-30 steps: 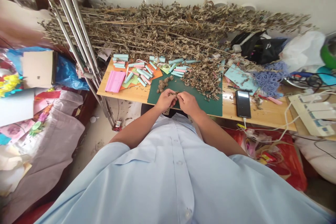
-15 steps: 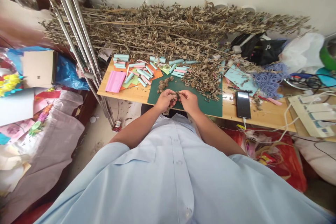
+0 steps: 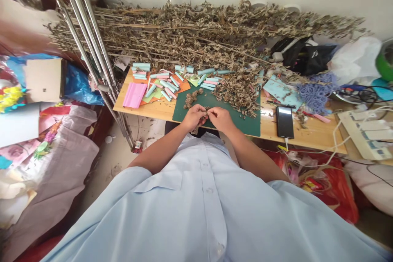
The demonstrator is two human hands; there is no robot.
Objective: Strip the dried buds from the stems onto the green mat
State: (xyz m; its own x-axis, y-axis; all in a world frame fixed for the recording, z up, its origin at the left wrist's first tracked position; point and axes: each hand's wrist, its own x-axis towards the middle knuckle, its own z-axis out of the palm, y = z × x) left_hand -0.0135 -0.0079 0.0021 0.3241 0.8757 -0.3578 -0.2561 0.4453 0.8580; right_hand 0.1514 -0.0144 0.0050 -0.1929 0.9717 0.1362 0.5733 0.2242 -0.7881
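My left hand (image 3: 193, 116) and my right hand (image 3: 220, 118) meet over the near edge of a dark green cutting mat (image 3: 245, 120). Both are closed around a small clump of dried leaves (image 3: 205, 115) held between their fingertips. Just beyond the hands lie several small rolled balls of dried leaves (image 3: 192, 99). A loose heap of dried leaves (image 3: 238, 90) covers the mat's far right part.
A long bundle of dried leafy stalks (image 3: 196, 35) fills the back of the wooden table (image 3: 310, 133). Rolled blue and pink paper tubes (image 3: 166, 80) lie at left, a phone (image 3: 284, 121) at right. Metal crutches (image 3: 89, 45) lean at the table's left end. Cables and bags crowd the right.
The hands have stayed together at the mat's near edge, with only small finger shifts around the clump of leaves.
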